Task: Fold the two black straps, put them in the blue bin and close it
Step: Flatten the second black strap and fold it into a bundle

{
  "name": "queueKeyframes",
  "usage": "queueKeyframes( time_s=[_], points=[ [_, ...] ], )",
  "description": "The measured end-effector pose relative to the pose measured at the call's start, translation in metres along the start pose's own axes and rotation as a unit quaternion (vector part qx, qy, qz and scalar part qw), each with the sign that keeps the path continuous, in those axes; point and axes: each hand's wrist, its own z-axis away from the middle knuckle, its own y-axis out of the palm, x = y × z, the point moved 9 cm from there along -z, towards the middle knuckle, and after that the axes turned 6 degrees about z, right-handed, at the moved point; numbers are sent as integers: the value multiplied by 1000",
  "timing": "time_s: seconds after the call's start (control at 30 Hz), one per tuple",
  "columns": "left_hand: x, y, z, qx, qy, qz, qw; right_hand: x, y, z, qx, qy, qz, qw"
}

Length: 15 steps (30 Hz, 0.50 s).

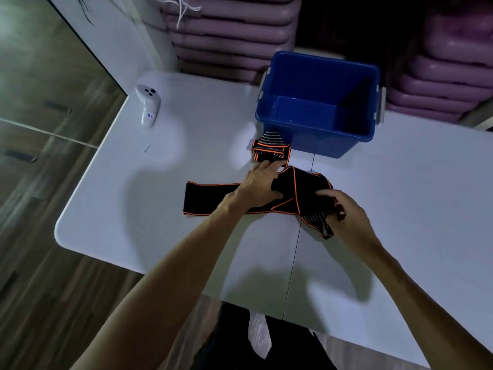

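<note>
Lying across the white surface (149, 204), one black strap (210, 197) with orange edging stretches flat to the left and bunches into loose folds on the right, where a grey-striped end shows. Left hand (260, 185) rests on the strap's middle, fingers (266, 166) fairly straight and close together, reaching toward the far edge. Right hand (346, 209) is on the bunched right end, fingers curled round the fabric, thumb on top. Second strap (270, 150), already folded into a small block, black with orange trim and grey stripes, sits just beyond the left fingers and just beside the bin's near-left corner. Blue bin (314, 140) stands open at the far side of the surface, white latches on both sides, nothing visible inside. White controller (148, 105) lies well to the left, a small screw (146, 148) near it.
</note>
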Motion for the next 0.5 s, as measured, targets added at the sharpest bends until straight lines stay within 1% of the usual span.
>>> queueKeyframes(
  time_s=[0.17,0.27,0.3,0.4,0.5],
  points=[
    [28,-1,2,-15,3,6,1000,-10,-28,1,-46,19,-24,998],
    [30,-10,10,-60,11,39,997,-18,-41,1,-73,20,-15,997],
    [27,-14,16,-79,22,43,996,-20,-44,0,-80,21,-13,996],
    [13,-30,39,-129,91,23,987,-24,-51,-3,-96,26,-8,995],
    [12,-46,71,-149,106,19,983,-26,-58,-6,-107,26,-23,994]
  ],
)
